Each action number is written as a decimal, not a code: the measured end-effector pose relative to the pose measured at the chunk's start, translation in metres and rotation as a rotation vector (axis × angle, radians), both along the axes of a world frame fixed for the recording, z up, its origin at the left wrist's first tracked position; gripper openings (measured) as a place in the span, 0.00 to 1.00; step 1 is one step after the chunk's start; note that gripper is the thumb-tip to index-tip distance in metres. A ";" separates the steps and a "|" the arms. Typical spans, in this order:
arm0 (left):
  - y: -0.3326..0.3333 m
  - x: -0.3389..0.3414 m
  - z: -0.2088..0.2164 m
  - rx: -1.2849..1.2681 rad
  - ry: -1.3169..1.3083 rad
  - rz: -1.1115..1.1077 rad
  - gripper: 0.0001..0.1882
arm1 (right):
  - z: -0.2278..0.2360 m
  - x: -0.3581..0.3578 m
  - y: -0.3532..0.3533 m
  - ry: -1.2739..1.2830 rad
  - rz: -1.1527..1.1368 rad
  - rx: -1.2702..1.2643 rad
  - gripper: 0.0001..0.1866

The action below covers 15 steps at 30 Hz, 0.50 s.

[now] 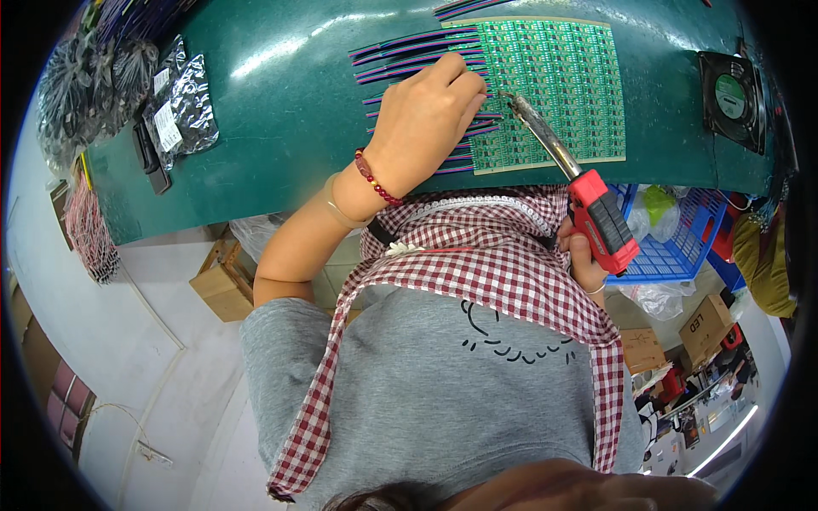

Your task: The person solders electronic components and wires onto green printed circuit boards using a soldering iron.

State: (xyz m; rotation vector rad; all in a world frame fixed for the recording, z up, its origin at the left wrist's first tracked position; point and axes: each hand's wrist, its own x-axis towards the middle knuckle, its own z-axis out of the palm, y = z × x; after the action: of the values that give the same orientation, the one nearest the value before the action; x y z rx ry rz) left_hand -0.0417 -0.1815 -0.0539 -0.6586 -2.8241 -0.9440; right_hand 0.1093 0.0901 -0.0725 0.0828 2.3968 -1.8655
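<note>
My left hand is over the left edge of a green circuit board panel, its fingers pinched on a thin strip of coloured wires. Several dark, pink-and-blue striped wire strips lie side by side along that edge, running out to the left; my hand covers some of them. In my right hand is a soldering iron with a red and black handle, gripped from below. Its metal shaft slants up to the left, and the tip is by my left fingertips, over the panel. Whether the tip touches a wire cannot be made out.
The green tabletop carries a small black fan at the right and plastic-bagged parts at the left. Red and white wires hang off the left edge. A blue basket and cardboard boxes stand below, right.
</note>
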 end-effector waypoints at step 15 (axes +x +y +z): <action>0.000 0.000 -0.001 0.010 0.019 0.003 0.04 | 0.005 0.001 -0.002 -0.050 -0.045 -0.078 0.14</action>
State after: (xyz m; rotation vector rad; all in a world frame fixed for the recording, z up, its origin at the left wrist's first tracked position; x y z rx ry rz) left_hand -0.0421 -0.1812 -0.0547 -0.6589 -2.8008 -0.9456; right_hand 0.1103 0.0882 -0.0671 0.1768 2.3056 -1.9499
